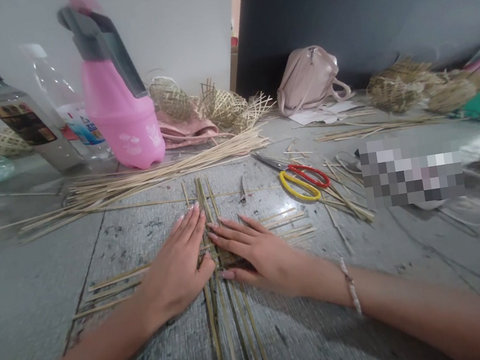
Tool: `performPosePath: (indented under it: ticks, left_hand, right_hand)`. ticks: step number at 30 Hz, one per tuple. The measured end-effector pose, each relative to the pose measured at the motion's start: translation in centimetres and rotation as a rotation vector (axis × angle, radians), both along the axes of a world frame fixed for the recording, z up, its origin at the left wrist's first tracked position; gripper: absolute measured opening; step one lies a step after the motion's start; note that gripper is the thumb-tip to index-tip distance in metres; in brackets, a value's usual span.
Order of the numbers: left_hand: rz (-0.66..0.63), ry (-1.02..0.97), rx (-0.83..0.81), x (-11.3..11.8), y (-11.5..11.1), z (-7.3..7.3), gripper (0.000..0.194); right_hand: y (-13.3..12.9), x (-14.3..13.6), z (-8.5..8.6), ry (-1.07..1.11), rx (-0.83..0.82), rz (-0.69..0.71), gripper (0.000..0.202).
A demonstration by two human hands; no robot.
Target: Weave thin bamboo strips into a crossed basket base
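Observation:
My left hand [174,268] lies palm down with its fingers stretched out, pressing on thin bamboo strips where they cross. Beside it my right hand [255,250] is also flat, fingers spread, on the right side of the same crossing. Several lengthwise strips [232,349] run from beyond the fingertips towards me. Crosswise strips [116,290] stick out to the left, and more crosswise ends [291,218] show on the right. Both hands cover most of the woven middle. Neither hand is wrapped round anything. Scissors [300,194] with red and yellow handles lie beyond my right hand.
A bundle of loose strips [166,168] lies across the tabletop [167,359]. Behind it stand a pink spray bottle [122,113], a dark-capped bottle [28,124] and a clear bottle [78,123]. Woven pieces [229,106], a pink bag [310,79] and a pixelated item [410,172] are farther off.

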State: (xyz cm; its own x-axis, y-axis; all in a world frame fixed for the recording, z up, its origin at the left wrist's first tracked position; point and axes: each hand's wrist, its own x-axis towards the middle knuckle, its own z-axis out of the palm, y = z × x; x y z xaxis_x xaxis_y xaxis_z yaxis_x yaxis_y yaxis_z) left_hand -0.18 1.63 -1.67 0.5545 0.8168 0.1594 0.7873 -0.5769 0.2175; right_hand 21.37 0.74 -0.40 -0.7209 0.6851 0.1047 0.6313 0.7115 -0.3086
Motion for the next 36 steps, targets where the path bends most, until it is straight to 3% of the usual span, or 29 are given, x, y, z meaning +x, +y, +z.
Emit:
performPosePath:
  ticks: [12,26,36]
  left_hand:
    - [0.005,-0.017,0.032,0.02,-0.04,-0.71,0.064]
    - [-0.026,-0.015,0.014,-0.30,-0.12,-0.45,0.058]
    - [-0.027,0.047,0.078,0.17,-0.01,-0.56,0.064]
  right_hand:
    - [0.05,-0.02,0.18,-0.005,-0.025,0.010,0.063]
    - [0.04,-0.08,0.31,-0.006,-0.038,0.007,0.062]
    - [0.06,-0.01,0.03,0.012,-0.027,0.009,0.063]
